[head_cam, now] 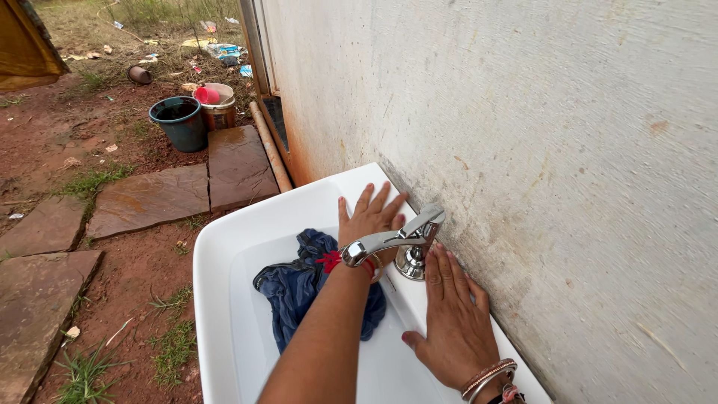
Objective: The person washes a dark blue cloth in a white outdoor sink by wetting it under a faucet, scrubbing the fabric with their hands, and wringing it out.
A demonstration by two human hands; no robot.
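Washing step: my left hand (pixel 370 217) flat, empty, beyond the tap (pixel 400 239); right hand (pixel 452 322) flat on basin (pixel 213 254) rim. Blue cloth (pixel 299 288) ungrasped; next move needs a grip on it.

A backyard washing spot outside a home: a white ceramic sink (pixel 217 247) with a chrome tap (pixel 400 241) is fixed to a weathered outer wall (pixel 523 135). Around it lie red earth, flat stone slabs (pixel 149 198) and plastic buckets (pixel 179 122) (litter beyond).

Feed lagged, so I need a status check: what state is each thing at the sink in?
Tap: no water seen running.
Blue cloth: crumpled in the basin.
Sink: holds the cloth.
Left hand: flat, fingers spread, beyond the tap.
Right hand: flat on the rim beside the tap.
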